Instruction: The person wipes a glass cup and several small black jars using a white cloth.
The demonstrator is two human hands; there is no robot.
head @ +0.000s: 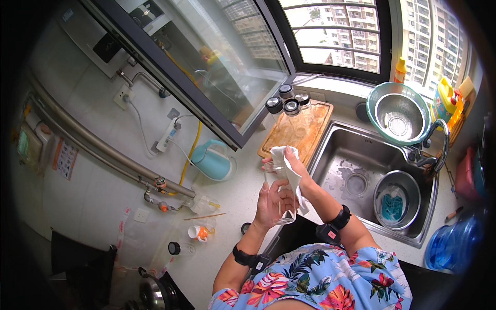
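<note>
My left hand (273, 203) is wrapped round a clear glass bottle (275, 182) that has no lid on; its mouth points away from me, its base towards me. A white cloth (290, 170) is in my right hand (296, 164), pressed along the right side and rim of the bottle. Beyond my hands, several glass bottles with black lids (291, 106) stand on a wooden cutting board (321, 116). A round black lid (245, 228) lies on the counter left of my left wrist, partly hidden by the forearm.
Right of me is a steel sink (333, 174) holding a metal pot (414, 209) with something teal inside. A green basin (372, 112) sits behind it. Leftward are a blue kettle (213, 161), an orange-and-white mug (198, 233) and a lidded glass bottle (182, 248). An open window frame (217, 128) overhangs the counter.
</note>
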